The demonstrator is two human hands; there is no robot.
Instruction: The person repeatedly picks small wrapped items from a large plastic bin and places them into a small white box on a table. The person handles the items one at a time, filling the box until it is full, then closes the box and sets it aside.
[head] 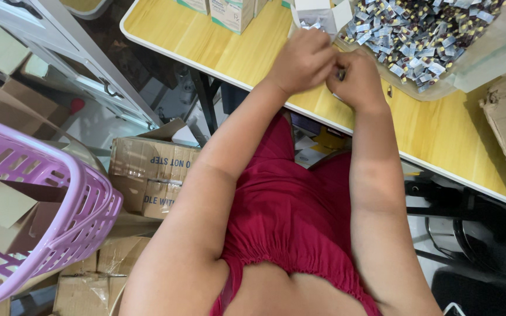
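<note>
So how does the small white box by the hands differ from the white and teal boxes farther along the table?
The small white box stands open, flaps up, with small packets inside; the white and teal boxes look closed. The small white box is plain white, while those carry teal bands. It sits just beyond the left hand and right hand; the white and teal boxes stand apart to the left. All rest on the wooden table.

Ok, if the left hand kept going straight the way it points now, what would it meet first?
The left hand points up the picture across the wooden table, toward the small open white box just beyond its fingers. That box looks first in line, though depth is hard to judge from above.
</note>
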